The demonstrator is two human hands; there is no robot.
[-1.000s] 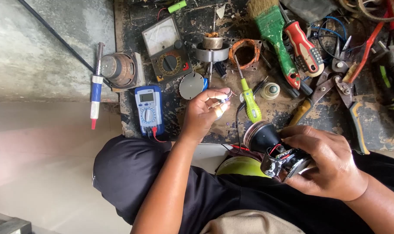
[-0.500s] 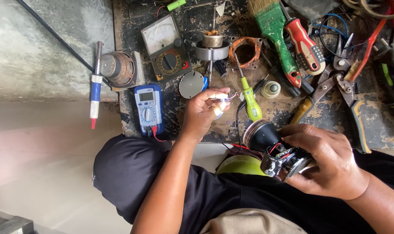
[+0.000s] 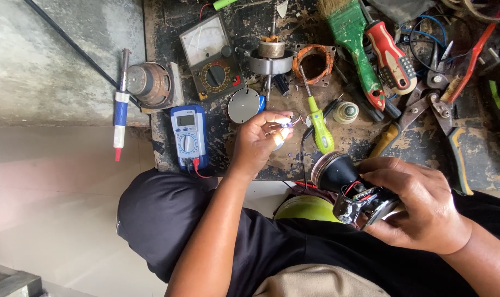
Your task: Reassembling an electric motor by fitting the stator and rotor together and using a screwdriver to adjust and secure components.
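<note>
Torch head [image 3: 338,176] in my right hand [image 3: 420,212] is glossy black plastic with shiny metal bits; workbench [image 3: 426,148] is rough, scuffed, rusty-looking.

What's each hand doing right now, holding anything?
Left hand: closed on a small lit bulb with thin wires.
Right hand: closed on a black torch-like device, its wiring exposed.

Left hand [image 3: 258,140] sits a touch higher and further left than a second ago, closer to the round metal disc [image 3: 244,105]; the small lit part [image 3: 282,132] pinched in its fingertips glows brighter and more spread; right hand [image 3: 420,206] tips the black lamp housing [image 3: 343,181] slightly, wiring end turned a little more towards the camera.
</note>
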